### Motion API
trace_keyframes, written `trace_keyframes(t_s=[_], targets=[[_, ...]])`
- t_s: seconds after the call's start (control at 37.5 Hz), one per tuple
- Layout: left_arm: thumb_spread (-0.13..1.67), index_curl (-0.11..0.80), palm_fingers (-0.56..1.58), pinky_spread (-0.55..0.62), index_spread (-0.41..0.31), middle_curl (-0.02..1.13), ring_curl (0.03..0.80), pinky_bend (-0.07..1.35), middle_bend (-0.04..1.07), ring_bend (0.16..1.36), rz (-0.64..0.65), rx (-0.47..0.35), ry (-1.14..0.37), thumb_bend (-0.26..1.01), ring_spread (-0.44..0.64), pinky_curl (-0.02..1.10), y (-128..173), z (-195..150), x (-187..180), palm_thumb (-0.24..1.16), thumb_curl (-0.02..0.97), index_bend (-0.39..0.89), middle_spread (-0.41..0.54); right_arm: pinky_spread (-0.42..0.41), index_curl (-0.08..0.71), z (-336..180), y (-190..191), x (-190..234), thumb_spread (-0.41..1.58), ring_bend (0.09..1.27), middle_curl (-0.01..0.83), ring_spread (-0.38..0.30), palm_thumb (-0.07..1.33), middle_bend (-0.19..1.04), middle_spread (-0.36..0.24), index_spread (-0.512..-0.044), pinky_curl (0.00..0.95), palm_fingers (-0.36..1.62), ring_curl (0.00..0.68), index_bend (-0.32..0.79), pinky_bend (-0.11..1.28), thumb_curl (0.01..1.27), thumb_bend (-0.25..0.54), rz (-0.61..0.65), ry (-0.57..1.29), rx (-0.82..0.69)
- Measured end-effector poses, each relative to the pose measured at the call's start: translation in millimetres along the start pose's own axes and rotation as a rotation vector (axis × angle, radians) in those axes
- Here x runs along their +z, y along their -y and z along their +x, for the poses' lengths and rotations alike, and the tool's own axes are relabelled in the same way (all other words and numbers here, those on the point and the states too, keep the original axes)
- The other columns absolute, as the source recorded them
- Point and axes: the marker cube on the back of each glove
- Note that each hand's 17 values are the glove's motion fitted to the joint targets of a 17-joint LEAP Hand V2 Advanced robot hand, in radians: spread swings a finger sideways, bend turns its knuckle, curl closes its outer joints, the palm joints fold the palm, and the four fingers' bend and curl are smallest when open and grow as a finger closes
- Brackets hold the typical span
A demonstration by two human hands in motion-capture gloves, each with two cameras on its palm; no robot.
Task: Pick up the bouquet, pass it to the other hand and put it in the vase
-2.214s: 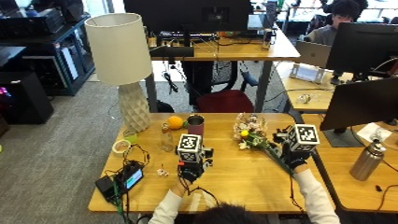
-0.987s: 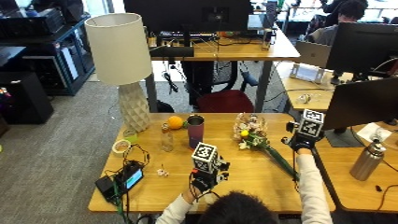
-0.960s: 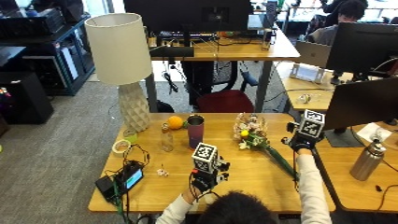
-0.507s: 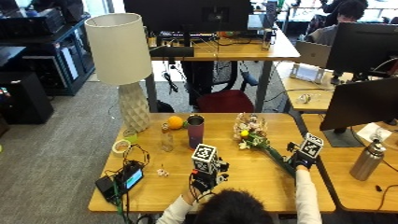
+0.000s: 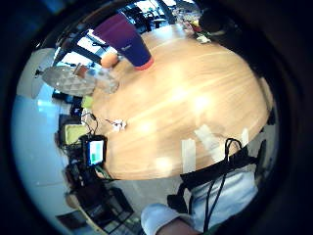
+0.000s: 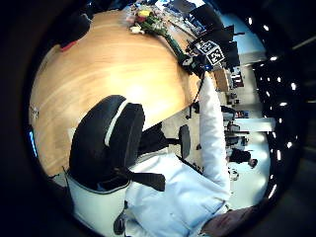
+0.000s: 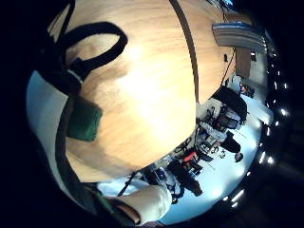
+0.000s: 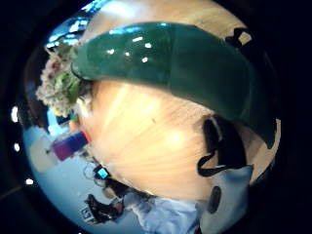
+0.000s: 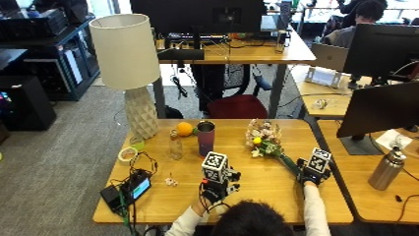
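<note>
Right hand clamped on bouquet stem end, lying on table, ready for lift; left hand idle, fingers unclear.

Bouquet pink-white with yellow bloom, green stem; maroon cup; orange fruit.

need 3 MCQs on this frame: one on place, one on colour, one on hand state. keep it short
1. Where is the bouquet of pale flowers with green stems?
A lying on the wooden table
B standing in the vase
C on the floor

2. What colour is the tall tumbler?
A yellow
B purple
C white

3. What is the right hand doing?
A resting flat, holding nothing
B holding the tumbler
C gripping the bouquet's stem end

Answers: 1 A, the flowers lie flat on the tabletop; 2 B, the outside view shows it purple; 3 C, the green stem fills the right thumb side palm view.
</note>
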Motion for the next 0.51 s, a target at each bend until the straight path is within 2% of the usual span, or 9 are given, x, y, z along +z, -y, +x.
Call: trace_keyframes(t_s=[0.08,0.16,0.24,0.27,0.35,0.43,0.51], targets=[[1.2,0.44,0.52,0.29,-0.102,0.35,0.31,0.16,0.17,0.37,0.001,-0.001,0.0,-0.02,0.1,0.25,0,1,0,0.26,0.245,0.2,0.008,-0.085,0.241,-4,2,0,0.97,0.54,0.419,-0.172,0.95,0.28,-0.081,-0.252,0.356,1.01,0.391,0.15,0.54,0.41,0.011,0.013,0.008,-0.023],[1.2,0.442,0.52,0.29,-0.102,0.35,0.311,0.16,0.17,0.37,-0.002,-0.002,-0.006,-0.02,0.1,0.25,-1,1,-1,0.26,0.246,0.2,0.009,-0.123,0.25,-10,8,1,0.96,0.56,0.436,-0.187,1.0,0.31,-0.092,-0.244,0.349,1.1,0.4,0.14,0.5,0.42,0.022,0.037,0.013,-0.041],[1.2,0.444,0.52,0.29,-0.102,0.35,0.312,0.16,0.17,0.37,-0.008,-0.013,-0.014,-0.02,0.1,0.25,3,-4,0,0.26,0.247,0.21,0.009,-0.197,0.271,-8,17,1,0.92,0.56,0.451,-0.194,1.03,0.31,-0.1,-0.226,0.368,1.19,0.415,0.16,0.53,0.44,0.016,0.068,0.0,0.04],[1.2,0.446,0.52,0.29,-0.102,0.35,0.312,0.16,0.17,0.37,-0.014,-0.02,-0.02,-0.02,0.1,0.25,5,-6,1,0.26,0.247,0.21,0.009,-0.214,0.289,-5,23,0,0.85,0.57,0.464,-0.197,1.02,0.34,-0.098,-0.225,0.366,1.26,0.425,0.2,0.52,0.46,0.002,0.098,0.0,0.074],[1.2,0.448,0.52,0.29,-0.102,0.35,0.313,0.16,0.17,0.37,-0.043,-0.044,-0.047,-0.02,0.1,0.25,10,-14,3,0.26,0.248,0.21,0.009,-0.245,0.313,-1,37,-4,0.77,0.59,0.48,-0.204,1.03,0.36,-0.105,-0.228,0.377,1.31,0.438,0.2,0.53,0.49,-0.015,0.153,0.036,0.114],[1.2,0.449,0.52,0.28,-0.106,0.35,0.315,0.16,0.17,0.36,-0.056,-0.059,-0.073,-0.02,0.1,0.25,15,-20,3,0.26,0.249,0.21,0.003,-0.274,0.318,0,30,-3,0.74,0.68,0.498,-0.223,1.04,0.4,-0.128,-0.224,0.378,1.38,0.463,0.15,0.51,0.52,-0.013,0.124,0.061,0.107],[1.2,0.45,0.53,0.28,-0.107,0.35,0.316,0.16,0.17,0.36,-0.061,-0.081,-0.082,-0.02,0.1,0.25,20,-26,2,0.25,0.249,0.21,0.001,-0.292,0.325,4,29,-6,0.73,0.72,0.512,-0.227,1.05,0.44,-0.138,-0.223,0.388,1.39,0.474,0.14,0.53,0.53,-0.015,0.239,0.021,0.141]])
